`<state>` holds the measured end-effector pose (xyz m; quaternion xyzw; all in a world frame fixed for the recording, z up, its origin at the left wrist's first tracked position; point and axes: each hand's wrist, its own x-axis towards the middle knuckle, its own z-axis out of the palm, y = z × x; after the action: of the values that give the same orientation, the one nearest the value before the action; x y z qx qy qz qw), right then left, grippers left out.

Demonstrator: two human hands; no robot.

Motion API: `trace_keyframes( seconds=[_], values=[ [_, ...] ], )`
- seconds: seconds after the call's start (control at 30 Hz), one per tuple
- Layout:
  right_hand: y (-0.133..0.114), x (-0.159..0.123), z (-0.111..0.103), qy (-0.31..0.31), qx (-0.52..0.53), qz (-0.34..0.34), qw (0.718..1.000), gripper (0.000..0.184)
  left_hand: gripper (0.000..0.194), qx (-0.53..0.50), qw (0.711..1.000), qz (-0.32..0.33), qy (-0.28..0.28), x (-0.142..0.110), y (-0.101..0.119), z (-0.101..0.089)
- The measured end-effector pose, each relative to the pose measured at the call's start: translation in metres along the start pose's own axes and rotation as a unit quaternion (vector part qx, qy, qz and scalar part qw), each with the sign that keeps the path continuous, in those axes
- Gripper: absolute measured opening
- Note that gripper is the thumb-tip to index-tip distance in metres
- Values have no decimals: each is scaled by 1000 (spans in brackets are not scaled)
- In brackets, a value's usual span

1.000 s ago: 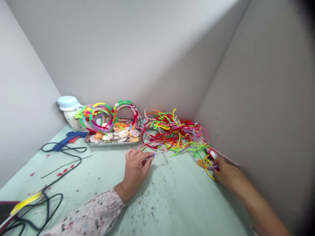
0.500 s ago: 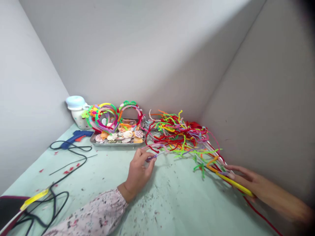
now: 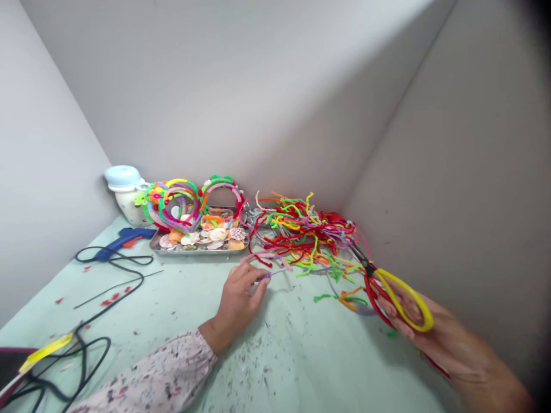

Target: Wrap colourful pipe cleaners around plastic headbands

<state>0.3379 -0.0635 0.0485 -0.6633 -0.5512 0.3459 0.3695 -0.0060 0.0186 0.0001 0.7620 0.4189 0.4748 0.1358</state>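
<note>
My left hand (image 3: 241,295) rests near the middle of the table, thumb and forefinger pinched on a short purple pipe cleaner (image 3: 267,276). A thin pale strip (image 3: 279,270) runs from that pinch toward a curved pink pipe cleaner (image 3: 282,261) behind it. At the right, my right hand (image 3: 424,327) is turned partly palm up and closed on scissors (image 3: 398,298) with one red and one yellow handle. Their dark blades point away, toward the edge of a pile of coloured pipe cleaners (image 3: 301,229). A few green and orange pieces (image 3: 346,298) lie just left of the scissors.
Behind my left hand is a metal tray (image 3: 198,252) of seashells, with colourful pipe-cleaner headbands (image 3: 176,206) on it. A white jar (image 3: 129,203) with a blue lid, a blue glue gun (image 3: 116,244) and a looping black cable (image 3: 138,281) are at left. Grey walls enclose the table.
My right hand has drawn the scissors out from among the pipe cleaners at the right and lifted them into plain view. My left hand keeps its pinch in nearly the same place.
</note>
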Motion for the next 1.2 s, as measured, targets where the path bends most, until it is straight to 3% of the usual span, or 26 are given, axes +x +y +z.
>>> trace_keyframes(
  seconds=[0.1, 0.23, 0.37, 0.5, 0.57, 0.67, 0.77, 0.83, 1.07, 1.2],
  values=[
    [-13, -1, 20, -144, 128, 2, 981, 53, 13, 53, 998, 17, 8, 0, 4, -2],
    [-34, -5, 55, -209, 125, 4, 970, 50, 13, 140, 989, 24, 31, 0, 10, -5],
    [-36, -10, 85, -202, 143, 36, 968, 68, 15, 155, 986, 53, -11, -5, 11, -3],
    [-30, -14, 95, -195, 34, -12, 980, 60, 20, 129, 985, 64, -95, -11, 8, 2],
    [-27, -14, 97, -172, -33, -65, 982, 56, 21, 104, 987, 31, -117, -12, 8, 3],
    [-25, -14, 101, -148, -113, -128, 974, 53, 21, 25, 990, -87, -110, -10, 7, 3],
    [-21, -16, 108, -143, -152, -163, 964, 54, 22, -70, 969, -223, -82, -6, 4, 4],
    [-19, -18, 113, -141, -165, -184, 959, 53, 20, -133, 949, -278, -71, -5, 0, 6],
    [-23, -18, 131, -132, -185, -208, 951, 52, 47, -313, 877, -365, 1, 2, -4, 10],
    [-29, -14, 139, -132, -191, -222, 947, 53, 34, -334, 861, -383, -29, 7, -2, 7]
  ],
)
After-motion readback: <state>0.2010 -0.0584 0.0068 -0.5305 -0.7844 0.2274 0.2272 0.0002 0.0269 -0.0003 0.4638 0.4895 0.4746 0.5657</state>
